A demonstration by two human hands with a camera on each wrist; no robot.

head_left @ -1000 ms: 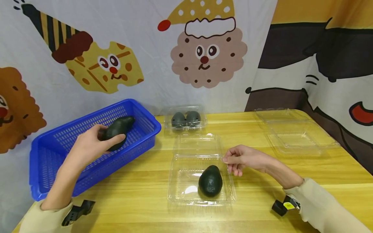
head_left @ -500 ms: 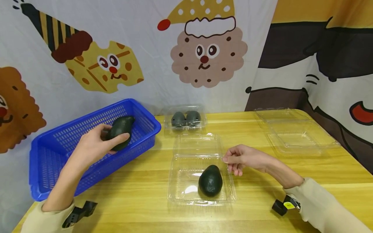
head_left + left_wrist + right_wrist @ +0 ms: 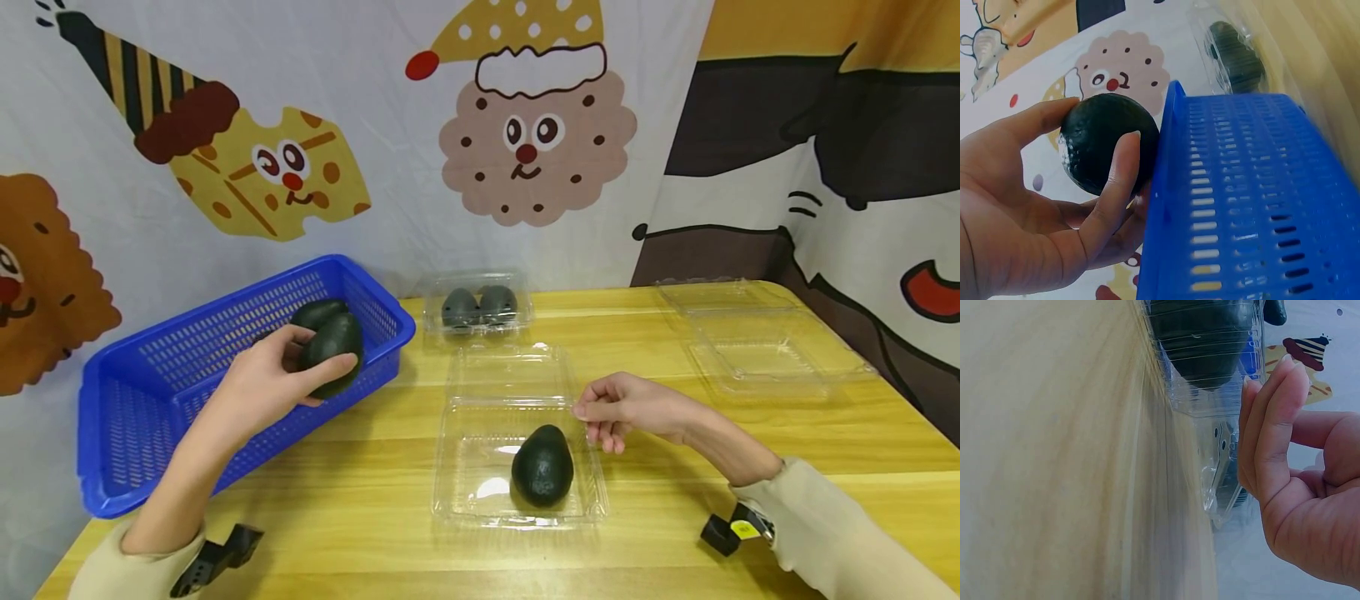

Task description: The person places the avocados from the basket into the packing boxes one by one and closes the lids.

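Observation:
My left hand (image 3: 273, 375) grips a dark green avocado (image 3: 339, 343) over the front rim of the blue basket (image 3: 142, 442). Thumb and fingers wrap its sides, as the left wrist view shows the avocado (image 3: 1107, 140) beside the basket wall. Behind it, a second avocado (image 3: 317, 312) lies in the basket. In the middle of the table, an opened clear clamshell container (image 3: 472, 475) holds one avocado (image 3: 542, 467) on its right side. My right hand (image 3: 626, 408) pinches the container's right edge near the hinge; the fingertips are close to its wall in the right wrist view.
A closed clear clamshell (image 3: 427, 312) with two avocados stands at the back, near the printed curtain (image 3: 390, 250). Opened clear clamshells (image 3: 840, 350) lie at the back right of the wooden table (image 3: 360, 550).
My left hand has moved right with its avocado, toward the basket's front rim, uncovering the avocado behind. My right hand and the container have stayed in place.

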